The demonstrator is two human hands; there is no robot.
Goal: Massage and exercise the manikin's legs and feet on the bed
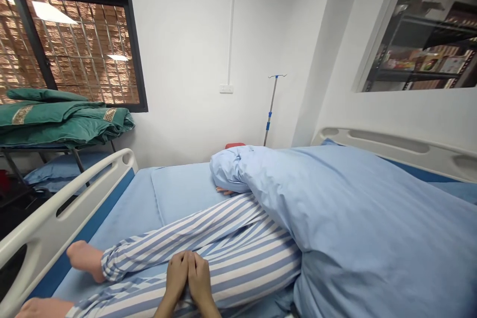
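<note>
My left hand [176, 272] and my right hand [199, 275] are side by side at the bottom centre, knuckles touching and fingers curled down. Whatever may be inside them is hidden. Both are over the striped trousers [246, 268] of a figure lying on the bed, near the closer leg; whether they press on it I cannot tell. Two bare feet [86, 258] point left. A light blue quilt [335, 208] covers the figure's upper part, its near edge folded back. Fingertips of the lying figure [224, 191] show under the quilt's far edge.
The bed has a pale footboard [93, 184] at left and a headboard [391, 141] at right. Behind the bed stand a drip pole [271, 109] and a red object [235, 145]. Green folded bedding [67, 119] lies on a rack below the barred window [78, 44].
</note>
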